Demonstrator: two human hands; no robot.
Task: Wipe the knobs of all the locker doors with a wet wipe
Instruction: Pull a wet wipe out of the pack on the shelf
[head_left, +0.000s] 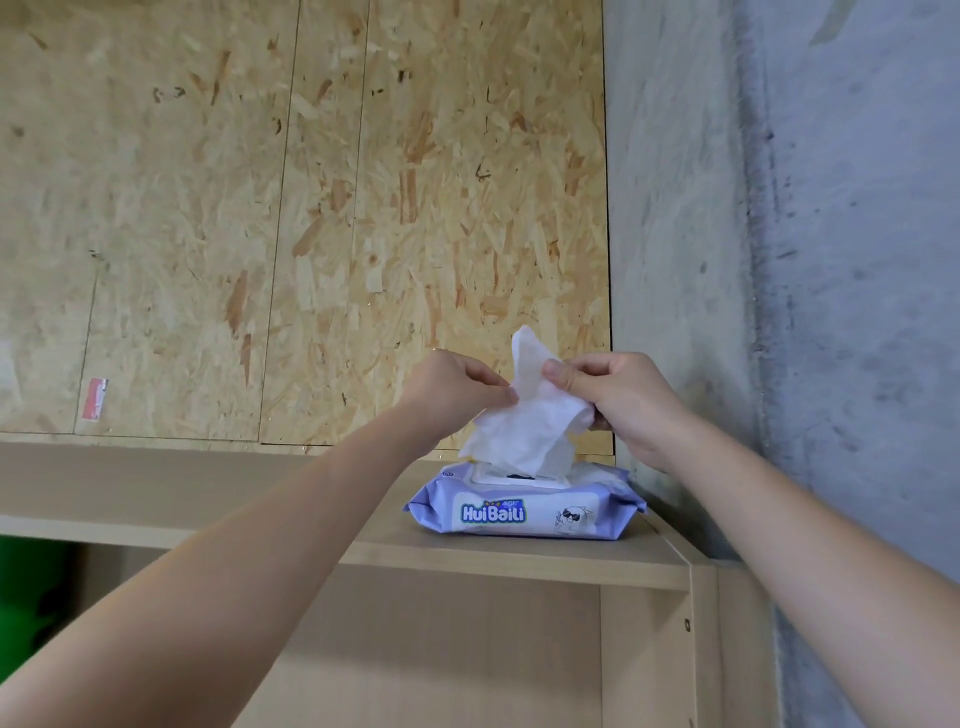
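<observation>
From the head camera, one wet wipe (524, 426) stands up out of the opening of one lavender HuiBaili wipe pack (524, 506), which lies flat on the top board of a light wooden locker unit (467, 564), at its far right end beside a grey concrete wall (831, 260). The left hand (452, 387) pinches the wipe's left edge between thumb and curled fingers; the right hand (618, 400) pinches its right side, thumb pressed on the front of the sheet. Both hands sit just above the pack, about equally near it, with the wipe stretched between them. The sheet's long axis runs roughly upright, its lower end apparently still in or at the dispenser slot and its upper corner poking above the fingers. So the pack lies straight below the fingers, and freeing the sheet probably calls for a pull upward and toward the person. No locker knobs or doors show in this view; only an open compartment is visible below the board, so wiping has not begun. Behind stands an OSB panel wall (311, 208) with one small red label (94, 399) at far left.
</observation>
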